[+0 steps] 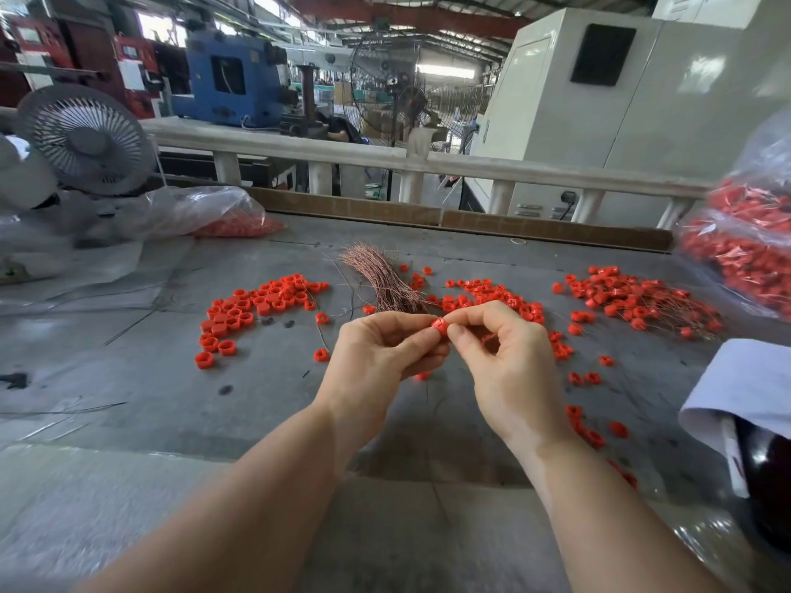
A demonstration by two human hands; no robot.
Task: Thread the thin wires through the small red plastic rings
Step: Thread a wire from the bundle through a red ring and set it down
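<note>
Here both my hands pinch one ring (439, 325) above the table (265, 387): left hand (385, 348) steadies, right hand (501, 357) should feed the wire, unseen, straight; bundle (381, 276) lies beyond.

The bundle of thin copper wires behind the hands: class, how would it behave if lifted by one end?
The copper wire bundle would probably droop: its strands are hair-thin. It likely splays too, since the far ends already fan out loosely. It looks light.
</note>
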